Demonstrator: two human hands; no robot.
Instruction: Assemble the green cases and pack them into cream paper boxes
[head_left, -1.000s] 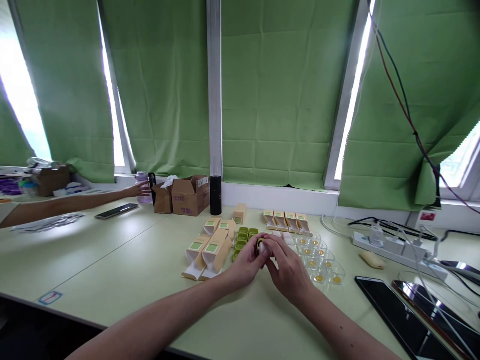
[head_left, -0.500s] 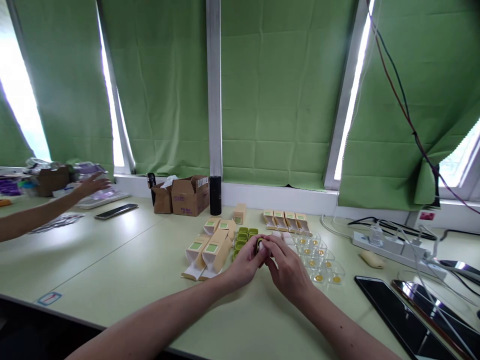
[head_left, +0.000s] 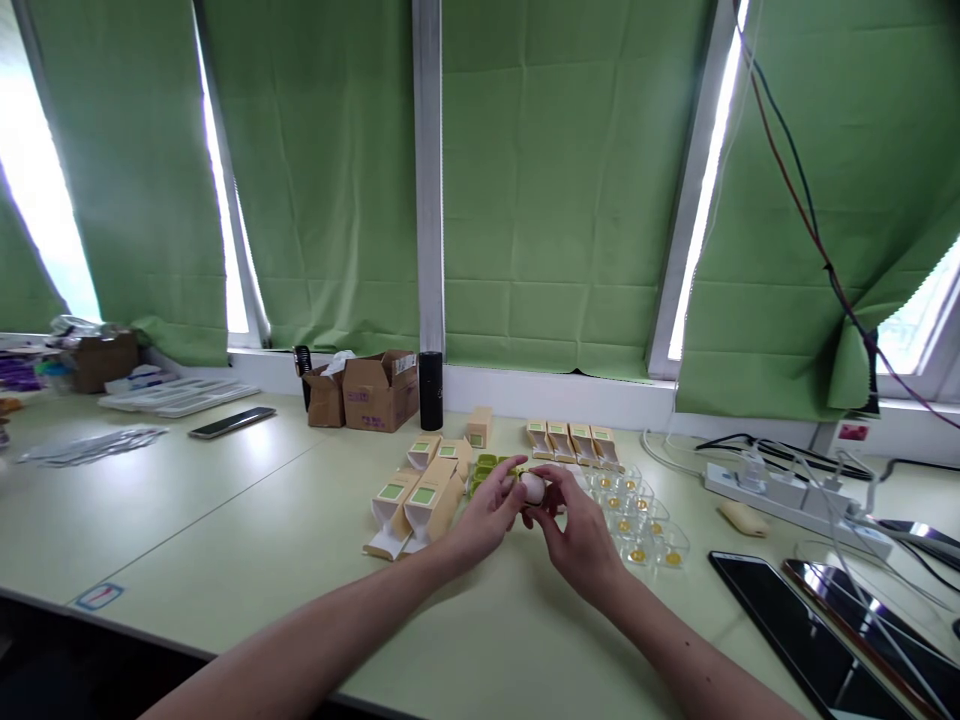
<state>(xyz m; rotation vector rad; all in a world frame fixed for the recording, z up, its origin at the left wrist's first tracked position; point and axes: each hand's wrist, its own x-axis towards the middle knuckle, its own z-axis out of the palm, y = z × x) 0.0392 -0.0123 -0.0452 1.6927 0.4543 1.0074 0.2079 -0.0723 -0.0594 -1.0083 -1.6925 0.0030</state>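
A small white rounded piece [head_left: 532, 488] sits between my two hands, its underside hidden by fingers. My left hand [head_left: 489, 512] grips it from the left with thumb and fingers. From the right, the fingertips of my right hand [head_left: 581, 525] close on the same piece. Just behind my left hand are several small green square cups [head_left: 484, 464], partly covered. Several clear plastic cups [head_left: 637, 525] with yellow spots at their bottoms stand right of my right hand. Left of my hands lie several opened beige cartons [head_left: 431, 500] with green labels and white flaps.
More beige cartons [head_left: 574, 443] line the back, near a single upright carton [head_left: 479, 427]. A black cylinder [head_left: 430, 390] stands beside a brown cardboard box [head_left: 380, 392]. On the right are a power strip [head_left: 795, 500] with cables and a dark tablet [head_left: 780, 620]. A phone [head_left: 232, 422] lies left.
My hands have spread slightly apart and turned, showing more of the white piece. Another person's arm at the left has left the view, and the purple-tinted bundle near it is gone.
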